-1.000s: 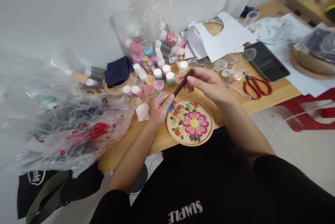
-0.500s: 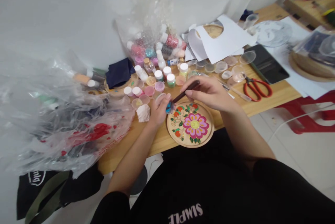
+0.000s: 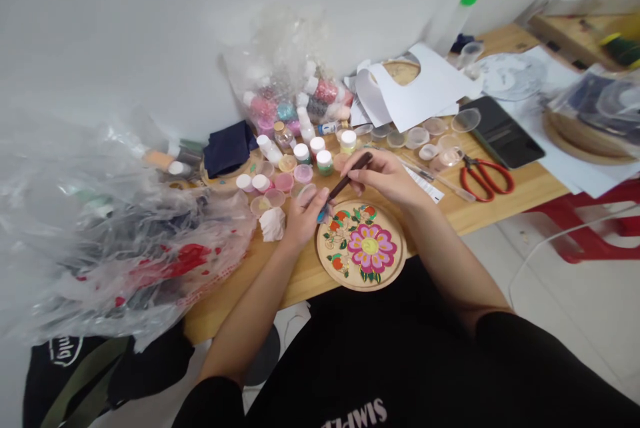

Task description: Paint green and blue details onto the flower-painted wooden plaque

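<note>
Between the fingertips of my left hand point(image 3: 303, 220) is a small clear cup with blue colour point(image 3: 323, 214) in it, tilted above the disc's upper left edge. My right hand point(image 3: 384, 178) grips a slim dark brown handle point(image 3: 353, 173). Its lower end points down into or against the blue cup; the tip is too small to make out. Below both hands a round wooden plaque point(image 3: 325, 267) lies at the table's front edge. It bears a pink and magenta flower point(image 3: 371, 247) with a yellow centre, plus orange fruits and green leaves outlined in gold.
White-capped jars point(image 3: 325, 161) and shallow colour cups point(image 3: 303, 173) stand behind my hands. A crumpled tissue point(image 3: 273, 224) lies left of the plaque, beside a plastic bag point(image 3: 200, 235). To the right are red-handled pliers point(image 3: 493, 178), a phone point(image 3: 503, 131) and paper sheets point(image 3: 420, 91).
The camera view has shifted slightly, so the table sits lower in the picture. Both hands keep their grips near the cup, and a white printed strip shows more beside my right hand.
</note>
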